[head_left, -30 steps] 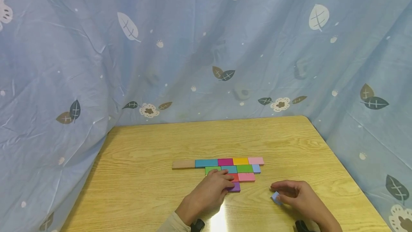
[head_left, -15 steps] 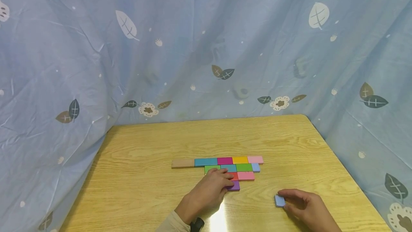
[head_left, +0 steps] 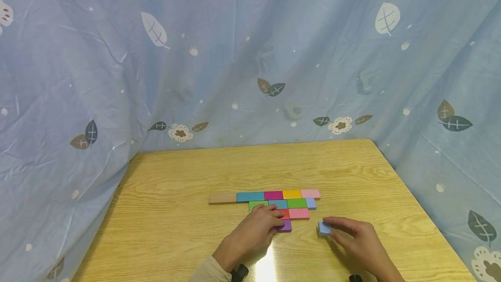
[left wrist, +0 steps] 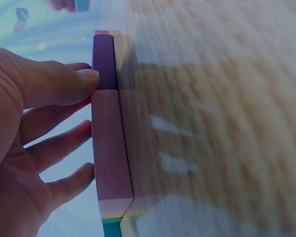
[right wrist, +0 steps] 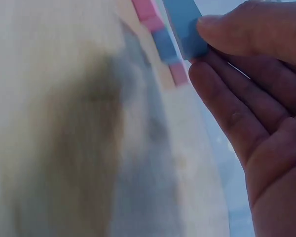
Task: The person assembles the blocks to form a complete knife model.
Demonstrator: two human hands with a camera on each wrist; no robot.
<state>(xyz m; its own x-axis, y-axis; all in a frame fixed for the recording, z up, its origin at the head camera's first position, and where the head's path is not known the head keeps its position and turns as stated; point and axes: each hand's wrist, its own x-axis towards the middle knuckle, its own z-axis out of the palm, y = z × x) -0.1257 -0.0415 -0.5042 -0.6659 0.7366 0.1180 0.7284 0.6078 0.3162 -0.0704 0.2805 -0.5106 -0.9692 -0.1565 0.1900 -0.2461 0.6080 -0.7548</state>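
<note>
Between the thumb and fingers of my right hand a small light blue block is pinched, right of the flat rows of colored blocks. The right wrist view shows that blue block at the thumb tip. My left hand rests on the lower rows, hiding several blocks. Its fingers lie across the tops near the red block and the purple block. In the left wrist view the thumb touches the purple block, beside a long pink block.
The top row runs from a tan block to a pink block. Below its right end sits another light blue block. These lie on a wooden table, with a blue patterned curtain behind and beside it.
My right hand first shifted right and toward me with the blue block, then carried it left and farther away, nearer the rows. My left hand has stayed in place.
</note>
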